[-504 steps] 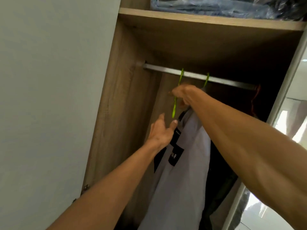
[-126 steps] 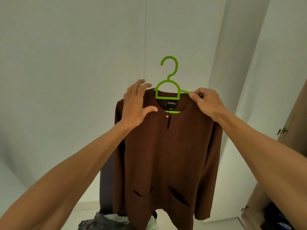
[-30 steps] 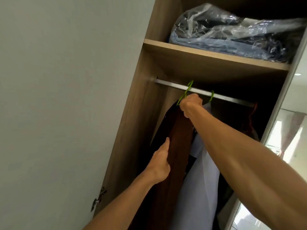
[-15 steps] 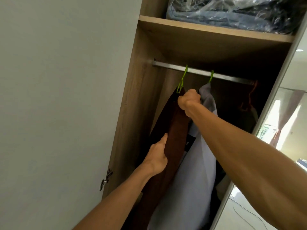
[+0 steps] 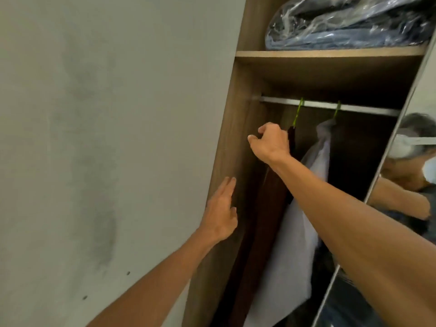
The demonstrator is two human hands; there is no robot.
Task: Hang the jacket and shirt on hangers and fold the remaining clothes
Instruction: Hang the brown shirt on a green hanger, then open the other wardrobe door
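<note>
The brown shirt [image 5: 266, 215] hangs edge-on from a green hanger [image 5: 297, 114] on the wardrobe's metal rail [image 5: 368, 110]. To its right a light grey garment [image 5: 295, 239] hangs from a second green hanger [image 5: 337, 110]. My right hand [image 5: 270, 143] is just left of the brown shirt's top, fingers loosely curled and holding nothing. Lower down, my left hand [image 5: 221, 214] is flat with straight fingers by the wooden side panel [image 5: 232, 147], off the clothes.
The white wardrobe door [image 5: 106, 138] fills the left. A shelf [image 5: 330, 55] above the rail carries plastic-wrapped dark fabric [image 5: 346, 22]. A mirrored sliding door [image 5: 405, 175] borders the right side and reflects a person. Dark clothes lie low in the wardrobe.
My right hand has let go of the brown shirt's hanger and moved left of it. My left hand has come off the shirt and drawn back to the side panel.
</note>
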